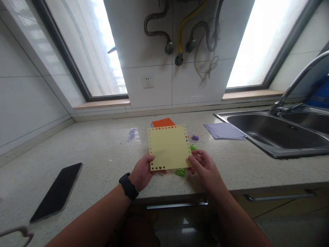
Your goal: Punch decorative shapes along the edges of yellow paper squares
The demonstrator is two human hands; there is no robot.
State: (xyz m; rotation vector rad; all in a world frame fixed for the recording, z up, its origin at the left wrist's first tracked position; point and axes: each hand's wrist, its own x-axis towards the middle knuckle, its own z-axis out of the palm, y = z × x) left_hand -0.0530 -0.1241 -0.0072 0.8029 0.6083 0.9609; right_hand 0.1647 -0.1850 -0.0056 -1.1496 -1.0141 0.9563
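A square sheet of yellow paper [168,147] is held up over the counter, tilted toward me. Small shapes such as hearts and stars are punched along its top and right edges and part of the bottom edge. My left hand [143,172] pinches its lower left corner, thumb on top. At the lower right, my right hand [204,166] grips the sheet between thumb and fingers. Partly hidden by the sheet are a green craft punch [180,172] under its lower edge and another green punch [193,147] at its right. A purple punch [195,137] sits farther back.
Orange paper [163,122] lies behind the yellow sheet. A stack of purple paper with punched edges [224,131] lies beside the steel sink [257,137]. Purple paper bits [132,134] are scattered at left of centre. A dark tablet or phone [58,192] lies on the left.
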